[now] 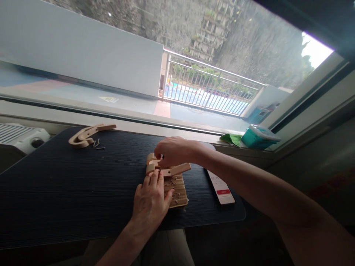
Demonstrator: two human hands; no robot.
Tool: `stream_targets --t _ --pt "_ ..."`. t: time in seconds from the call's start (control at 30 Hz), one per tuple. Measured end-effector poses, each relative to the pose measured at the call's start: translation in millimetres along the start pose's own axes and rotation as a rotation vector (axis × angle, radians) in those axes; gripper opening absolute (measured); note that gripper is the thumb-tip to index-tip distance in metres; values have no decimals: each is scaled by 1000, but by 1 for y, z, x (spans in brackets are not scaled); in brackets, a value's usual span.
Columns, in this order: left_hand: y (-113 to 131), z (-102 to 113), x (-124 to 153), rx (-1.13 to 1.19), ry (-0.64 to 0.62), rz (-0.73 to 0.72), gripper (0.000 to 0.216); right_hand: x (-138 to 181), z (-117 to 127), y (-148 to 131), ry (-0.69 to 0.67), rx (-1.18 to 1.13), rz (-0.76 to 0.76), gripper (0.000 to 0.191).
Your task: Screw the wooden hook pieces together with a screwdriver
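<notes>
My left hand lies with its fingers stretched out against the curved end of a pale wooden hook. Its thumb is spread over a ridged, pitted brown board beneath. A small dark tip shows by the index finger, too small to name. My right hand is closed just above the wood, knuckles up; what its fingers hold is hidden. Under it, partly covered, another curved wooden end sticks out beside the first.
More pale wooden hooks lie at the back left of the dark table, with several screws beside them. A lit phone lies at the right. On the sill stand a teal box and a green cloth.
</notes>
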State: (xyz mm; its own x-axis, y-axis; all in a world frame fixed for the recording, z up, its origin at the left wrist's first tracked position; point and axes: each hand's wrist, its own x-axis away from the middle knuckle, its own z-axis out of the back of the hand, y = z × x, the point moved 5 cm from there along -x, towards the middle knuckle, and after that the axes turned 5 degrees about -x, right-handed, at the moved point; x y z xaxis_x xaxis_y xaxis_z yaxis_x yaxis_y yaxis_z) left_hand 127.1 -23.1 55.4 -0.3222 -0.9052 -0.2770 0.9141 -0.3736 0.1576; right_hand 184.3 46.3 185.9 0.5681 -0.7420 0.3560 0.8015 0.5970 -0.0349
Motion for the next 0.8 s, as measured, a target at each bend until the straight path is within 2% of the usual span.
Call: stream_targets --t 0.07,0.3,0.5,0.8 --pt "0 0 0 -3 -17 -3 52 2 2 -1 -3 -5 44 39" --pt "2 2 -2 -50 -45 1 54 3 0 -8 65 57 96 20" --pt "2 1 -2 -60 -74 5 54 5 -2 -8 60 94 -10 22" --pt "-1 0 -1 -68 -94 -16 55 8 1 -3 51 68 -49 23"
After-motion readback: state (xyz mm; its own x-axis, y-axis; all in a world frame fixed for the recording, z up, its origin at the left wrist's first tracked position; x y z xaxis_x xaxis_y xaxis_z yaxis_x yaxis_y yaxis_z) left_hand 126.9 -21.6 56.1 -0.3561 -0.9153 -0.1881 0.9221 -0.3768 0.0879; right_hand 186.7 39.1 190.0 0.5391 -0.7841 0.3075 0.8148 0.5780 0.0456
